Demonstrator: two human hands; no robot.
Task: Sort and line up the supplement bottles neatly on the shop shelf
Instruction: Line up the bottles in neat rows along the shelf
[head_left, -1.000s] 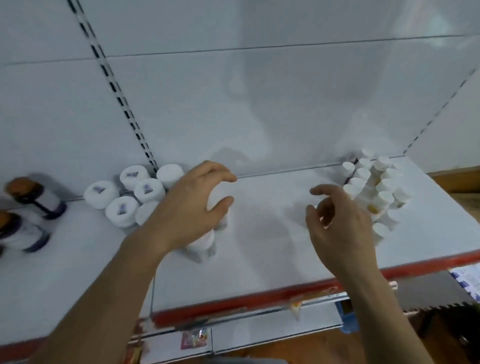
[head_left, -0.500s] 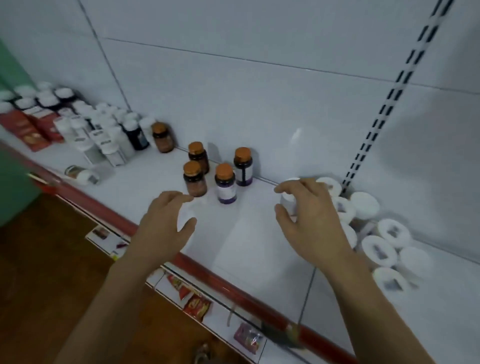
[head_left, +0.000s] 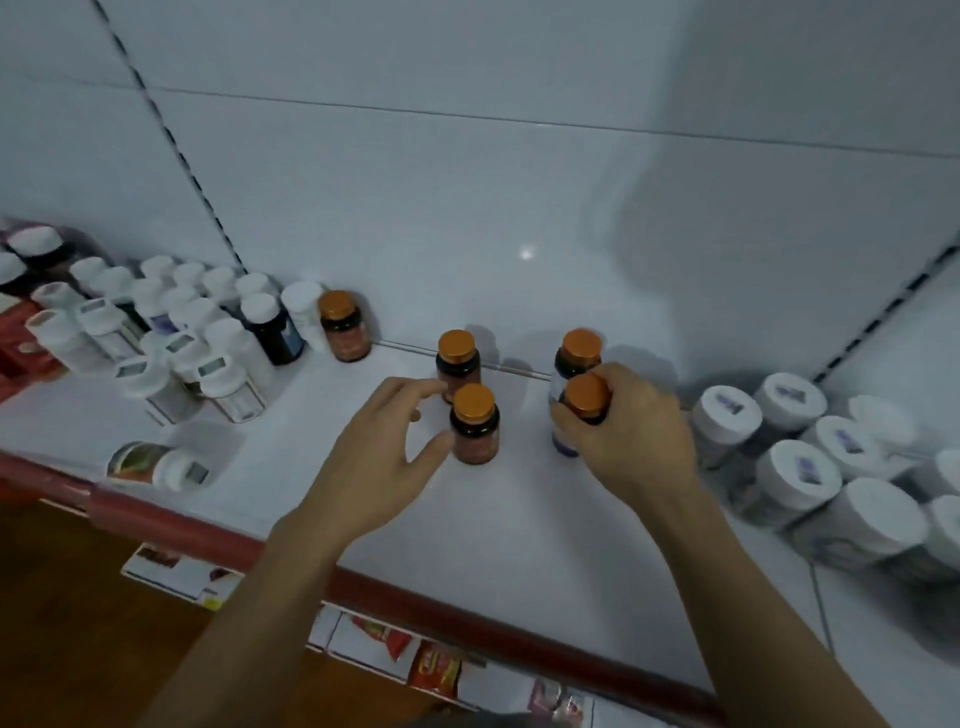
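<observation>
A glossy white flat shop shelf (head_left: 519, 525) with a red front lip carries upright dark bottles with orange caps (head_left: 474, 423) at centre. Crowded white-capped plastic bottles (head_left: 208, 332) stand at ten o'clock and wide white-lidded jars (head_left: 800, 467) at three. One label-wrapped bottle lying on its side (head_left: 161, 465) is at eight.

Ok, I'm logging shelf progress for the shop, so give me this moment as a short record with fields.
left hand: open, fingers spread beside the front-left orange-capped bottle; contact unclear
right hand: grips the front-right orange-capped bottle
stray: fallen bottle lying on its side near the red shelf edge
right side: white-lidded jars, upright, clustered
</observation>
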